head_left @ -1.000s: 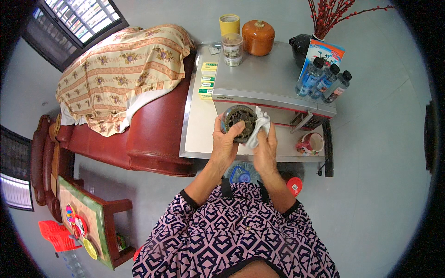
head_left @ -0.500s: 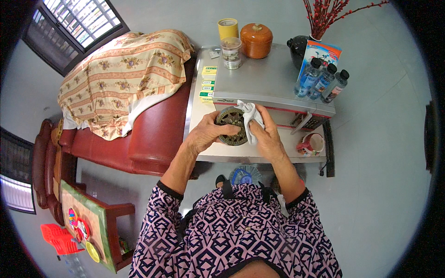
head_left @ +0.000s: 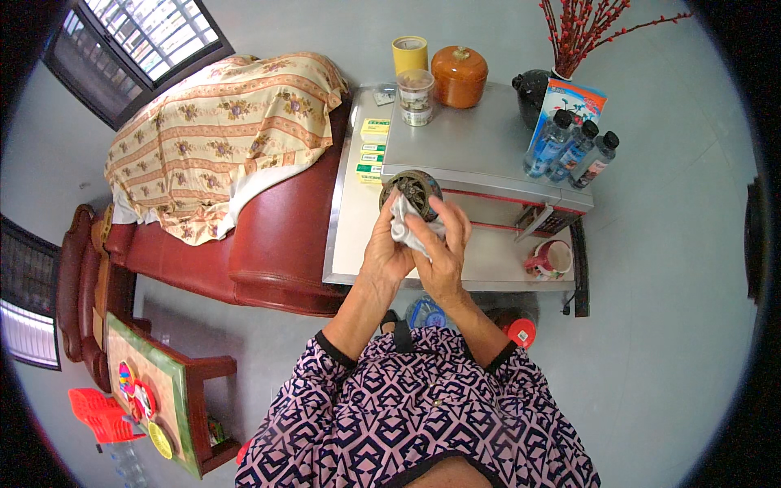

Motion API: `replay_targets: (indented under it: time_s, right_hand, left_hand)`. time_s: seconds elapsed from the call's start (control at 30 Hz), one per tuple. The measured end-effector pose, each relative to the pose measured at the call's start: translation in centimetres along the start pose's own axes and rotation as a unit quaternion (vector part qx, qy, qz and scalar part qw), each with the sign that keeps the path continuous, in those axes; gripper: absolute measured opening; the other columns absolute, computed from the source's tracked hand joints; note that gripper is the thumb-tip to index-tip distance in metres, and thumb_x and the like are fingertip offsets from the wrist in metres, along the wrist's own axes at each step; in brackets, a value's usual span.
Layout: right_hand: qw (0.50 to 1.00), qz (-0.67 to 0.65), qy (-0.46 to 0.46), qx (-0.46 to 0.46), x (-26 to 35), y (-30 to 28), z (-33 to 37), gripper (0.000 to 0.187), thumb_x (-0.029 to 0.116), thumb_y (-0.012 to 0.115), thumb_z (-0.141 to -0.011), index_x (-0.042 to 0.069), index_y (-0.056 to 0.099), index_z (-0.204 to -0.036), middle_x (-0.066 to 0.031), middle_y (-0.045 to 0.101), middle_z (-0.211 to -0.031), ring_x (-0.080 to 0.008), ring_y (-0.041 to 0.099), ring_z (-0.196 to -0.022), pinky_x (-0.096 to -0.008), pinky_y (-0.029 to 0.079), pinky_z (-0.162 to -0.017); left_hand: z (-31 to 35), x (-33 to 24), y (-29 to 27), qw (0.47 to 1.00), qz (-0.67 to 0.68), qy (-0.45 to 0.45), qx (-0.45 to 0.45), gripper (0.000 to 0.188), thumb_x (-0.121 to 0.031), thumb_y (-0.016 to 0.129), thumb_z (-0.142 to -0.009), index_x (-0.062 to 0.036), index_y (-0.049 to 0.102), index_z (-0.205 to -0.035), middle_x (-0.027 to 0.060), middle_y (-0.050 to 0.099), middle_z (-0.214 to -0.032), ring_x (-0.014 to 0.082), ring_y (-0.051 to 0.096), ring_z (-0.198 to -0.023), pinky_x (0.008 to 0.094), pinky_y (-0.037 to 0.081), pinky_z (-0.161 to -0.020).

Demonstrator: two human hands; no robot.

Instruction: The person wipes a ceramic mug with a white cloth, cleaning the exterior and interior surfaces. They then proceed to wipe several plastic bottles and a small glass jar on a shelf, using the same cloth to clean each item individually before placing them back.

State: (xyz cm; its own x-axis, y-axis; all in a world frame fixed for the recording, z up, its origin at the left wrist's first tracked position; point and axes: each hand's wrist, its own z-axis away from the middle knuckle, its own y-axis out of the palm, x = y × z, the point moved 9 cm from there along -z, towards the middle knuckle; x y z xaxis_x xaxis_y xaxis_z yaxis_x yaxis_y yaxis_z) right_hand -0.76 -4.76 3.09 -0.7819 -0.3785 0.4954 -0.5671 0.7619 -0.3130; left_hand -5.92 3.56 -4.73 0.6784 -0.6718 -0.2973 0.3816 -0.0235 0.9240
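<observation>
A round, dark bronze-coloured openwork piece, like a pierced lid, is held up in front of the grey metal cabinet. Its near rim is hidden behind my hands. My left hand is closed around its lower left side. A crumpled white cloth lies against the near side of the piece, between both hands. My right hand grips the cloth, fingers bent over it and reaching toward the piece's right side.
On the cabinet stand an orange lidded pot, a yellow canister, a clear tub and several bottles. Small green-and-yellow boxes sit to its left, a red cup lower right. A red sofa stands left.
The openwork piece has tilted away and risen slightly. My right hand has brought the cloth left and down across its near side, and my forearms are closer together.
</observation>
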Motion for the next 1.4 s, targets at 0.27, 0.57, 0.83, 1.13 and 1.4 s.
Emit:
replay_targets:
  time_s: [0.27,0.57,0.83,1.13,1.4]
  right_hand:
    - [0.986,-0.112,0.116,-0.027,-1.9,-2.1,0.7,0.033,-0.007,0.061,-0.068,0.005,0.06,-0.099,-0.0117,0.048,-0.105,-0.0257,0.05,-0.096,-0.0314,0.043,-0.081]
    - [0.714,-0.552,0.411,-0.13,-9.8,0.8,1.5,0.03,0.012,0.05,-0.093,0.004,0.05,-0.122,-0.0061,0.057,-0.108,-0.0147,0.056,-0.095,-0.0239,0.045,-0.08]
    - [0.617,-0.575,0.531,-0.083,-12.6,0.9,3.4,0.021,0.013,0.052,-0.091,0.007,0.056,-0.111,-0.0023,0.063,-0.095,-0.0143,0.061,-0.078,-0.0263,0.049,-0.061]
    - [0.809,-0.314,0.491,0.074,-13.5,-0.8,5.7,0.022,0.009,0.05,-0.09,0.003,0.061,-0.108,0.004,0.057,-0.08,-0.0038,0.049,-0.07,-0.0192,0.039,-0.061]
    - [0.775,-0.293,0.559,0.029,-15.5,-3.2,11.0,0.027,0.007,0.047,-0.09,-0.001,0.058,-0.114,-0.0019,0.061,-0.083,-0.0068,0.053,-0.067,-0.0217,0.043,-0.058]
  left_hand:
    - [1.0,0.9,0.8,0.999,0.014,-0.016,-0.024,0.037,-0.031,0.064,-0.084,-0.0117,0.056,-0.114,0.0052,0.062,-0.11,0.0213,0.058,-0.101,0.0394,0.045,-0.093]
    - [0.9,2.0,3.1,0.998,-0.061,-0.01,-0.006,0.047,-0.031,0.066,-0.082,-0.015,0.049,-0.123,0.0028,0.057,-0.118,0.0191,0.051,-0.112,0.0372,0.042,-0.095]
    - [-2.5,4.1,1.6,0.991,-0.124,-0.045,0.019,0.041,-0.03,0.068,-0.081,-0.0162,0.054,-0.117,0.002,0.06,-0.112,0.0165,0.055,-0.103,0.0301,0.044,-0.087]
    - [-9.1,3.7,2.6,0.983,-0.186,0.003,-0.002,0.035,-0.02,0.067,-0.082,-0.005,0.054,-0.111,0.0031,0.061,-0.104,0.0146,0.056,-0.099,0.031,0.044,-0.09]
    - [-19.5,4.2,3.6,0.925,-0.366,0.05,-0.088,0.086,-0.026,0.086,-0.061,0.0028,0.03,-0.12,0.0151,0.05,-0.112,0.0199,0.051,-0.101,0.0327,0.042,-0.088]
